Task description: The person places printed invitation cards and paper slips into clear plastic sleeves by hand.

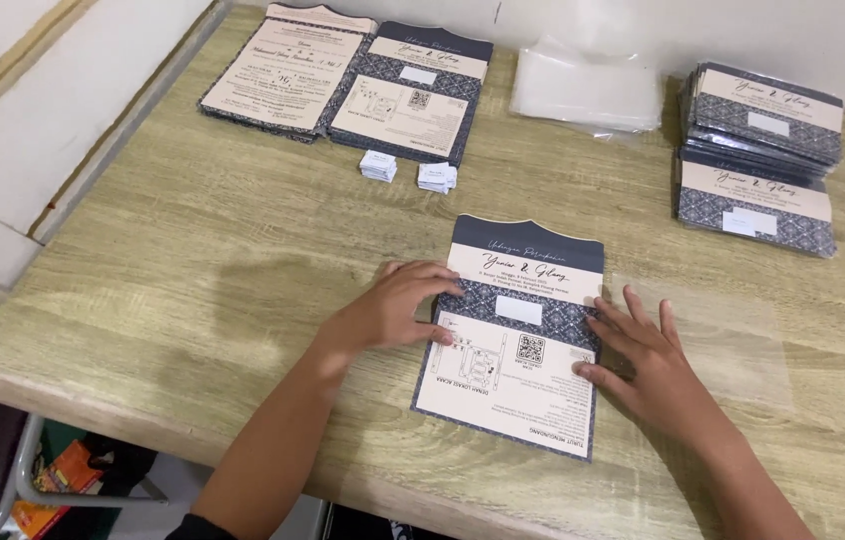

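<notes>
Toward the far left corner of the wooden table [193, 260] lie two piles of flat printed cards [343, 80], side by side and touching, cream panels on dark patterned borders. Just in front of them sit two small stacks of white labels [408, 172], a little apart from each other. Along the far edge, right of middle, lies a heap of clear plastic sleeves [588, 90]. Near the far right corner stands a taller stack of folded cards [758, 150], its lower part shifted toward the near side
</notes>
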